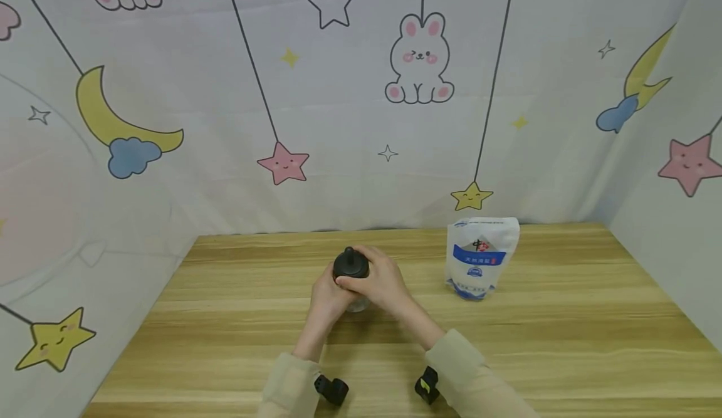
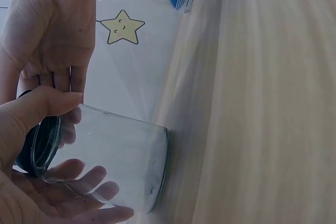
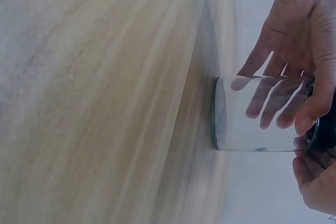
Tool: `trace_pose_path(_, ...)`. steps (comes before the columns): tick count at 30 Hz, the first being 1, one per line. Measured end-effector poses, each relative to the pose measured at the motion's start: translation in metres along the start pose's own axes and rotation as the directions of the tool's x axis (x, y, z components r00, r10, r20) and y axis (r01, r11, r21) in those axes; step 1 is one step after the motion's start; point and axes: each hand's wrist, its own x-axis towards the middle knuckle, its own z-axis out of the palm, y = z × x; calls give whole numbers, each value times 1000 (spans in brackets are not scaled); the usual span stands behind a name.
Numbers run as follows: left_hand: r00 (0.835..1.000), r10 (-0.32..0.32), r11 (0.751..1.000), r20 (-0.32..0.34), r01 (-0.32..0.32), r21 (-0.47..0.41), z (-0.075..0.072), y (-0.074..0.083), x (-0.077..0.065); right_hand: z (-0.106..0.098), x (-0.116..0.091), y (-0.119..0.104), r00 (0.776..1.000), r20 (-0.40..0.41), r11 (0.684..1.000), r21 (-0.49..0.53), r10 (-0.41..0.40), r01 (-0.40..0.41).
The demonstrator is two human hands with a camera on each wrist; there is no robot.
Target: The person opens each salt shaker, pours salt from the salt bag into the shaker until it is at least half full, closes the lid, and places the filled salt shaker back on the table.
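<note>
A clear glass jar [image 2: 123, 145] stands upright at the middle of the table, its base at the wooden top. It has a black lid [image 1: 351, 264] with a small knob. My left hand [image 1: 329, 295] grips the jar just below the lid, thumb on the near side and fingers behind the glass. My right hand [image 1: 386, 280] holds the lid from the right, its fingers around the far side and thumb across the front. Through the glass in the right wrist view, the left fingers [image 3: 257, 103] show spread along the jar; no contents are visible.
A white and blue pouch [image 1: 479, 260] stands upright on the table to the right of the jar. The wooden table [image 1: 564, 318] ends at a white cloth backdrop [image 1: 361, 117] printed with stars, moons and a rabbit, which also lines both sides.
</note>
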Motion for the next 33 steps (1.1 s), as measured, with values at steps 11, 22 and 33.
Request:
trace_pose_path(11,1000,12,1000,-1,-12,-12,-2,3,-4,-4,2,0,996,82,999,28,29,-31)
trace_pose_path(22,998,62,998,-4,-62,21,-3,-1,-4,-7,5,0,983,182,998,62,0,-11)
trace_pose_path(33,1000,20,1000,11,-20,-2,-1,0,-3,-3,1,-11,998,15,998,-6,55,-55)
